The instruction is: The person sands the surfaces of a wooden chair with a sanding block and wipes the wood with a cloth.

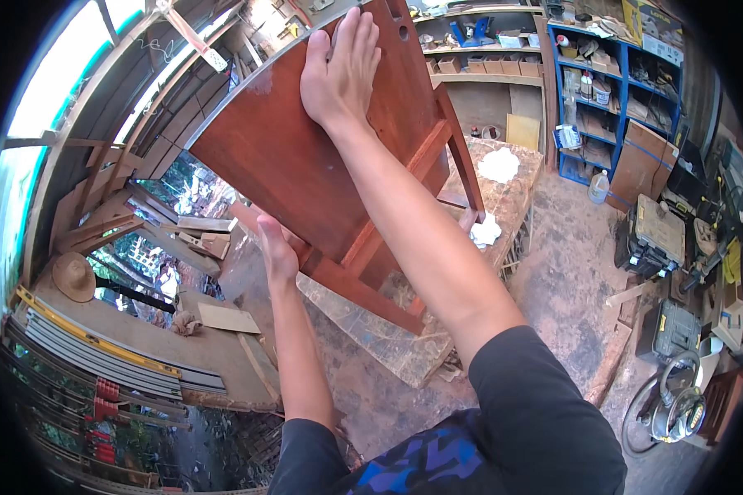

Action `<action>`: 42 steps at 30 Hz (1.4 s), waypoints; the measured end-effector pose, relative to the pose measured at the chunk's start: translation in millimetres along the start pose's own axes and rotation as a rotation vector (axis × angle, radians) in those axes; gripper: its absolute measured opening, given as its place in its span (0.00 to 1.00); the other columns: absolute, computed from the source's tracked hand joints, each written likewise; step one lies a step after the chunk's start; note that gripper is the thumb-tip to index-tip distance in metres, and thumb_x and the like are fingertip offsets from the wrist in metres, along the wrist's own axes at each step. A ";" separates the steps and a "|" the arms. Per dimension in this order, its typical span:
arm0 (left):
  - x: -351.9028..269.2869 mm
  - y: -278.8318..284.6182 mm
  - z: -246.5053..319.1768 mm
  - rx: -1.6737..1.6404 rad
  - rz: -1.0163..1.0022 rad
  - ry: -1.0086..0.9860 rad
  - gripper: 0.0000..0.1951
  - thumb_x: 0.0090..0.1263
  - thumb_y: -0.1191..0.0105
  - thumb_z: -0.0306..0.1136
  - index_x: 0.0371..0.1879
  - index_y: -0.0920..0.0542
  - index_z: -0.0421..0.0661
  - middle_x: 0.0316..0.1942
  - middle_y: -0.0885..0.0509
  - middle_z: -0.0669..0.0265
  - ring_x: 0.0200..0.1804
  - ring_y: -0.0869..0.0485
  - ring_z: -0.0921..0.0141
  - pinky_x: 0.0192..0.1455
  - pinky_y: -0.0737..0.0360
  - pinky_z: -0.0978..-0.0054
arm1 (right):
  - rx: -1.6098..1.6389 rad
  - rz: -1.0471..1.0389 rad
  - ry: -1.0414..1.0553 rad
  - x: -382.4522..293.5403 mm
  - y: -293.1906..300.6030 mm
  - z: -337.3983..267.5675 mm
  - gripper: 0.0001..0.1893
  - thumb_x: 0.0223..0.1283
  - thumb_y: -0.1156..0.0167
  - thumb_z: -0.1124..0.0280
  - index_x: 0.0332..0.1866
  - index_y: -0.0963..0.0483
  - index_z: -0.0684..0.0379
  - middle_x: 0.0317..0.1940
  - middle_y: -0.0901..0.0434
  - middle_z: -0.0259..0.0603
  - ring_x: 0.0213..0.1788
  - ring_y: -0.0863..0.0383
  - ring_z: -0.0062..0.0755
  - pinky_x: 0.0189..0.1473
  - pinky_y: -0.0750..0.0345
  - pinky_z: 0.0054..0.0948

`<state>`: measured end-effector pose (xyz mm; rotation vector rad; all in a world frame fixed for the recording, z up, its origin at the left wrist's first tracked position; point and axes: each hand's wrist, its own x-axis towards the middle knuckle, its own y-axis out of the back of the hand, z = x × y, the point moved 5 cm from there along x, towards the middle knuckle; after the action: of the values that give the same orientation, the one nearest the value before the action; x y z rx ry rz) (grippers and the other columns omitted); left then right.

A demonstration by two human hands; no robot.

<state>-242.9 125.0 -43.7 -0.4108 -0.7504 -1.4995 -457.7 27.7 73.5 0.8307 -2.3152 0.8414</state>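
Observation:
A reddish-brown wooden furniture piece with a broad panel, rails and legs stands tilted on a worn workbench. My right hand lies flat against the panel near its upper edge, fingers stretched out and close together. A pale scuffed patch shows on the panel beside it. Lower down, my left hand is at the piece's left side, by a wooden rail. Its fingers are mostly hidden, so its grip is unclear. White crumpled cloths rest on the bench at the right.
A blue shelf unit and a clear jug stand at the back right. Tool cases and a vacuum cleaner line the right side. At left, a counter holds a yellow spirit level, metal rails and a straw hat.

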 end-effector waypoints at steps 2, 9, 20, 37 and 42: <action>1.1 17.3 -8.1 0.014 0.009 0.015 0.49 0.77 0.70 0.72 0.81 0.52 0.39 0.81 0.44 0.58 0.82 0.46 0.61 0.82 0.51 0.61 | 0.051 -0.127 -0.052 -8.6 5.2 2.0 0.38 0.78 0.63 0.49 0.80 0.53 0.69 0.80 0.52 0.65 0.83 0.56 0.59 0.80 0.56 0.54; 5.1 16.0 -16.0 0.088 0.010 -0.030 0.47 0.78 0.66 0.71 0.65 0.29 0.30 0.64 0.23 0.55 0.67 0.26 0.61 0.72 0.35 0.63 | -0.197 -0.285 -0.545 -116.4 51.6 130.1 0.37 0.80 0.70 0.49 0.83 0.57 0.64 0.84 0.57 0.52 0.86 0.61 0.42 0.82 0.66 0.52; -0.5 11.7 -22.5 -0.614 0.139 0.488 0.45 0.79 0.67 0.70 0.62 0.26 0.29 0.61 0.20 0.54 0.64 0.23 0.62 0.70 0.32 0.63 | 0.057 -0.084 -0.054 -8.3 7.4 -36.1 0.37 0.77 0.63 0.52 0.80 0.52 0.69 0.82 0.52 0.58 0.85 0.57 0.52 0.80 0.55 0.54; 3.8 5.3 1.8 -0.350 0.006 0.128 0.47 0.77 0.67 0.71 0.69 0.32 0.31 0.67 0.25 0.53 0.67 0.24 0.60 0.72 0.32 0.62 | 0.033 -0.098 -0.157 -50.9 12.6 -27.4 0.38 0.78 0.64 0.48 0.80 0.52 0.69 0.81 0.52 0.61 0.84 0.56 0.55 0.81 0.58 0.52; 11.4 8.9 2.7 0.010 -0.024 -0.019 0.47 0.78 0.67 0.71 0.64 0.28 0.30 0.63 0.21 0.53 0.64 0.22 0.61 0.71 0.31 0.64 | -0.143 -0.269 -0.571 -139.6 45.0 76.9 0.39 0.80 0.71 0.46 0.82 0.58 0.68 0.84 0.61 0.56 0.86 0.65 0.46 0.82 0.68 0.53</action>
<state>-235.8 119.0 -32.4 -0.4101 -0.7803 -1.5149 -416.5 52.0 -85.1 1.4207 -2.6081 0.3417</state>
